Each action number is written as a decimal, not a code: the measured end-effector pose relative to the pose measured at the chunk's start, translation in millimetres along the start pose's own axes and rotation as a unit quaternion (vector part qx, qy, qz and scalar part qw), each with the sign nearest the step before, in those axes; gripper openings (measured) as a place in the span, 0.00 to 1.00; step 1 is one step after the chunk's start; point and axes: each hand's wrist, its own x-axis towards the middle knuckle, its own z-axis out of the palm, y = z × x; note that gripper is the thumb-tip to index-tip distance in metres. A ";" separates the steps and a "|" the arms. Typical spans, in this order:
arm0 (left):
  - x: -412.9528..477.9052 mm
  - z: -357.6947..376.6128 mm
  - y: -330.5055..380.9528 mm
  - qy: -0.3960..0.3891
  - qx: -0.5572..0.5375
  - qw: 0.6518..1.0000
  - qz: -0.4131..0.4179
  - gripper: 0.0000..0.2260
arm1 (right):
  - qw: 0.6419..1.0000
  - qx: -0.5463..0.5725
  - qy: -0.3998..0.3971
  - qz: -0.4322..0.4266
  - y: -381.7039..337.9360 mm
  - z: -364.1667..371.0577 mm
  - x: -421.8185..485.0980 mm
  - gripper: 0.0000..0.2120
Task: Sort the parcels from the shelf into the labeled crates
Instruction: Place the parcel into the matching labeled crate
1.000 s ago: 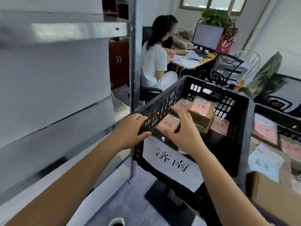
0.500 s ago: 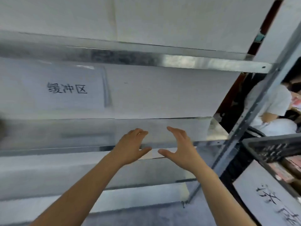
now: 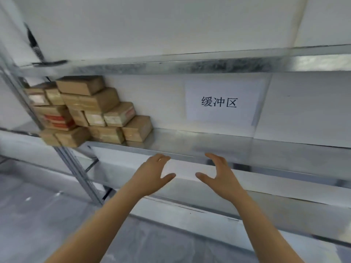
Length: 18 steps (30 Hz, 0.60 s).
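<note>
A pile of several brown cardboard parcels point(image 3: 91, 111) is stacked at the left end of a metal shelf point(image 3: 199, 145). My left hand point(image 3: 152, 173) and my right hand point(image 3: 220, 175) hover side by side in front of the shelf's front edge, right of the pile. Both hands hold nothing, with fingers relaxed and thumbs spread toward each other. No crate is in view.
A white paper sign with black characters point(image 3: 220, 102) is stuck to the wall behind the shelf. A slanted metal upright point(image 3: 76, 168) stands at the left. Another shelf board point(image 3: 171, 65) runs above, and lower boards lie below the hands.
The view has swung left from the black crate to the shelf. My hands let go of the crate and the parcel there and now hang free before the shelf; the parcel pile has come into sight.
</note>
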 end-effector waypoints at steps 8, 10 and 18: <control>-33.6 -8.4 -94.7 -0.013 -0.038 0.996 -0.077 0.27 | 0.997 0.019 -0.080 -0.011 -57.1 87.8 40.5 0.30; -33.2 -8.5 -111.3 -0.003 -0.047 0.995 -0.093 0.27 | 0.995 0.020 -0.092 -0.011 -61.6 101.0 54.5 0.30; 24.1 -5.4 -171.2 -0.010 -0.056 0.990 -0.130 0.27 | 0.993 0.026 -0.111 -0.013 -62.7 134.4 146.5 0.29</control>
